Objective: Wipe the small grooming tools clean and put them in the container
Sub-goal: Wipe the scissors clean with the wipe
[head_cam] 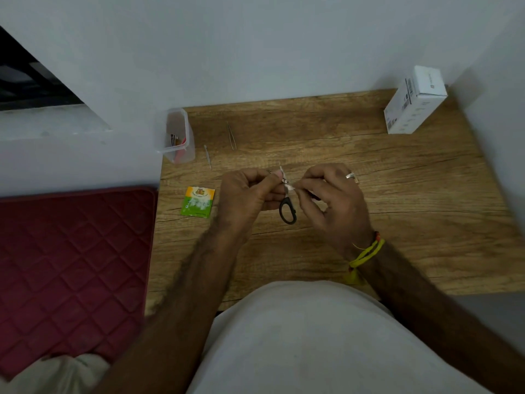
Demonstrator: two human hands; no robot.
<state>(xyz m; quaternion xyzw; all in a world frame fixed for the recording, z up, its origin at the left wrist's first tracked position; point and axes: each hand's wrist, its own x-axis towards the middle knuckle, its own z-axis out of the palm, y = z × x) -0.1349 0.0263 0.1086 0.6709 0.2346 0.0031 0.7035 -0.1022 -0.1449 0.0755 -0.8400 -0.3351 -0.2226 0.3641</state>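
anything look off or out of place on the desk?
Nothing damaged or spilled. The clear container sits at the table's far-left corner, partly overhanging the edge. Tweezers and a thin metal tool lie loose beside it, not yet put away.

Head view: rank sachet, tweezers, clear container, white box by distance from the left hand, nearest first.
From the left hand, which grips the scissors:
1. Sachet: just to its left on the table.
2. Tweezers: beyond it, toward the wall.
3. Clear container: at the table's far left corner.
4. White box: at the far right corner, well past the right hand.
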